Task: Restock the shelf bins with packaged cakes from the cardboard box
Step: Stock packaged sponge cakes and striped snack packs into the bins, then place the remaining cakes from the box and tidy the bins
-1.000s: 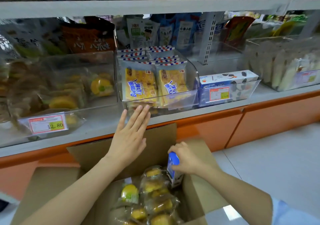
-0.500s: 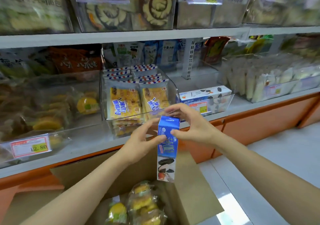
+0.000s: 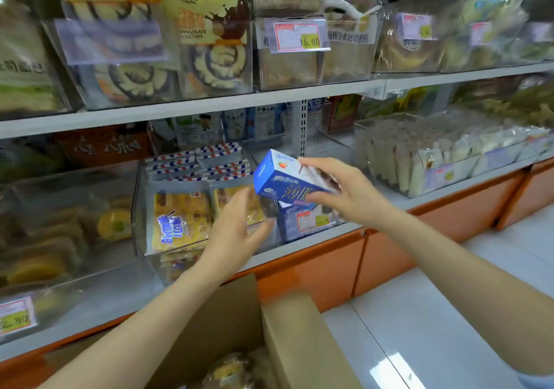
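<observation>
Left hand [image 3: 236,230]: raised over the cardboard box [image 3: 239,322], fingers loosely spread, holding nothing.
Item: blue cake carton [image 3: 284,183], tilted in the air just up-right of that hand, above the clear bin [image 3: 292,230] of similar cartons. Probably light, stiff paperboard with crushable corners; best held across its long sides.
Right hand [image 3: 344,194]: wrist bent, fingers and thumb clasping the carton's right end.

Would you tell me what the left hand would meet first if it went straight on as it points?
Most likely the blue box held by the right hand: the left hand points up toward its lower corner. Depth is unclear, so it might instead reach the clear bin behind.
</observation>
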Available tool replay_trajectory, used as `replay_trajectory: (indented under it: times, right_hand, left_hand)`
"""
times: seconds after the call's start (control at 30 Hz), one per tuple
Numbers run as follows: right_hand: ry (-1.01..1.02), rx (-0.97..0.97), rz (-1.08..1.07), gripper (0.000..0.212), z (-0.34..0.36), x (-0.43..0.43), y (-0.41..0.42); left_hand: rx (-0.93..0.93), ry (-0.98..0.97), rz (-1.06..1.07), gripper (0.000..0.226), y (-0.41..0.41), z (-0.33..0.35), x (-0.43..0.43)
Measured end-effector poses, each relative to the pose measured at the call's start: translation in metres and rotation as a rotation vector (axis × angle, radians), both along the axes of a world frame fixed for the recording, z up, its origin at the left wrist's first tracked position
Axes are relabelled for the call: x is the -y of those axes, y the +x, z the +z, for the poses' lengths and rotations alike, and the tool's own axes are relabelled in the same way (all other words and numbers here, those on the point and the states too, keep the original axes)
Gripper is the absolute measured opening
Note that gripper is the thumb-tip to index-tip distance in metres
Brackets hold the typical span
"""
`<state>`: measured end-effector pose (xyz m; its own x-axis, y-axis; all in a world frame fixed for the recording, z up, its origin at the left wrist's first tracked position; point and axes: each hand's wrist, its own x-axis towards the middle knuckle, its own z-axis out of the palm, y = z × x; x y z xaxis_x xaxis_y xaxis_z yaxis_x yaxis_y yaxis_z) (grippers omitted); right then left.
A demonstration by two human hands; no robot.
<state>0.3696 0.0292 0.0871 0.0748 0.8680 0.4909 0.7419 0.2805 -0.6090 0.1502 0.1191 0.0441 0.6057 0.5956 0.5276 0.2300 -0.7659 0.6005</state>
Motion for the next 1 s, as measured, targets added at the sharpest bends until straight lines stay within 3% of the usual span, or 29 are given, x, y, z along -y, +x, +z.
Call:
replay_trajectory:
  times: [0.1,0.2,0.47,0.53,0.63,0.7,0.77,0.83,1.0]
  right_hand:
    - [-0.050,0.349,-0.081,0.058,0.010,-0.023,0.037]
    - [-0.183,0.549,-0.150,0.061,0.001,-0.044,0.056]
    - [-0.280,0.623,-0.170,0.062,-0.015,-0.062,0.055]
    - [-0.143,0.605,-0.193,0.064,-0.021,-0.056,0.044]
    - [0.250,0.384,-0.108,0.048,-0.031,-0.037,0.002]
    - [0.303,0.294,0.022,0.035,-0.049,-0.024,-0.041]
    - [0.200,0.277,0.151,0.027,-0.084,-0.018,-0.082]
    - [0.005,0.262,0.233,0.025,-0.132,-0.017,-0.117]
    - [-0.561,0.264,0.270,0.044,-0.245,-0.029,-0.170]
  left_hand:
    - [-0.381,0.429,0.133,0.071,-0.002,-0.028,-0.020]
    - [-0.607,0.533,0.186,0.085,-0.009,-0.053,-0.022]
    - [-0.644,0.594,0.220,0.085,-0.011,-0.057,-0.020]
    - [-0.591,0.591,0.196,0.073,-0.020,-0.056,-0.015]
    - [-0.466,0.632,0.173,0.046,-0.050,-0.064,-0.003]
    - [-0.449,0.650,0.165,0.037,-0.080,-0.083,0.004]
    - [-0.522,0.614,0.173,0.038,-0.114,-0.113,0.010]
    - [-0.660,0.531,0.244,0.054,-0.148,-0.146,0.014]
    - [-0.859,0.347,0.526,0.080,-0.206,-0.197,0.010]
